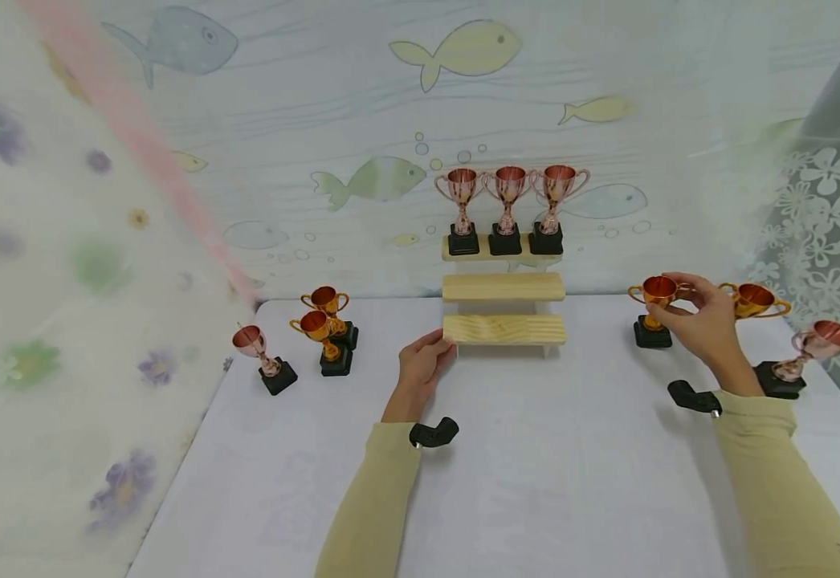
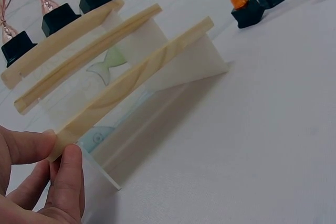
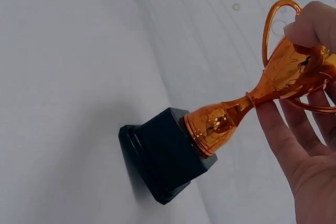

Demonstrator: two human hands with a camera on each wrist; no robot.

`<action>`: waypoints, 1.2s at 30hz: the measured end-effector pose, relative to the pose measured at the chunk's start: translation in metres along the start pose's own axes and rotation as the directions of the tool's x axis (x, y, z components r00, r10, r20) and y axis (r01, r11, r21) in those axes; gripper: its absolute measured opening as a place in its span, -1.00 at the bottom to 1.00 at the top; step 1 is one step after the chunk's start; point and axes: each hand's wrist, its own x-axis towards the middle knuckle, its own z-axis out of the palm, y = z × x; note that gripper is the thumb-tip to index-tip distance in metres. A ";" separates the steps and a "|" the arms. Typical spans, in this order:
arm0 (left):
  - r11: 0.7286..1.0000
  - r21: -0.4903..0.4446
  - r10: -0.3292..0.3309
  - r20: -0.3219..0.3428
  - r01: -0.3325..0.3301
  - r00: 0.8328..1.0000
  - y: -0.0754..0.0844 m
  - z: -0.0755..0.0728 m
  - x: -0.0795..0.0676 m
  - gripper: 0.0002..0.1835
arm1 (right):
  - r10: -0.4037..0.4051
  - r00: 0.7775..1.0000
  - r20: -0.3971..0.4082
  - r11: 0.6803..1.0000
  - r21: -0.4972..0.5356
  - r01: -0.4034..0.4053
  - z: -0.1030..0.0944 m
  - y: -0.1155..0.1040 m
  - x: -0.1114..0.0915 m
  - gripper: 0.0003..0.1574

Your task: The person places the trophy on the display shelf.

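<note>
My left hand [image 1: 422, 368] pinches the left end of the lowest wooden step [image 2: 131, 85] of a three-tier display stand, thumb above and fingers below. Three rose-gold trophies [image 1: 508, 197] with black bases stand in a row on the top step [image 1: 501, 247]. Off to the right, my right hand [image 1: 705, 317] grips an orange-gold trophy [image 3: 283, 74] by its cup, thumb on one side and fingers on the other. Its black base [image 3: 170, 153] tilts in the right wrist view, close over the white table. The middle step [image 1: 503, 286] and lowest step carry no trophies.
Beyond my right hand stand another orange-gold trophy [image 1: 755, 299] and a rose-gold trophy [image 1: 825, 341]. On the left are two orange-gold trophies [image 1: 315, 325] close together and a rose-gold one [image 1: 251, 341]. A fish-print curtain [image 1: 362, 120] hangs behind the white table [image 1: 536, 466].
</note>
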 end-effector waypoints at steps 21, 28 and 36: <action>1.000 -0.013 0.000 -0.003 0.000 1.000 -0.001 0.000 0.000 -0.60 | -0.117 0.993 0.000 0.987 0.108 0.116 0.015 -0.014 -0.024 -0.31; 1.000 -0.014 0.001 -0.013 -0.001 1.000 -0.001 0.000 0.002 -0.60 | -0.148 0.989 0.022 0.986 0.087 0.145 0.023 -0.025 -0.031 -0.30; 1.000 -0.002 -0.007 -0.011 0.007 1.000 0.000 0.002 0.000 -0.61 | -0.199 0.979 0.040 0.975 0.112 0.194 0.032 -0.042 -0.037 -0.26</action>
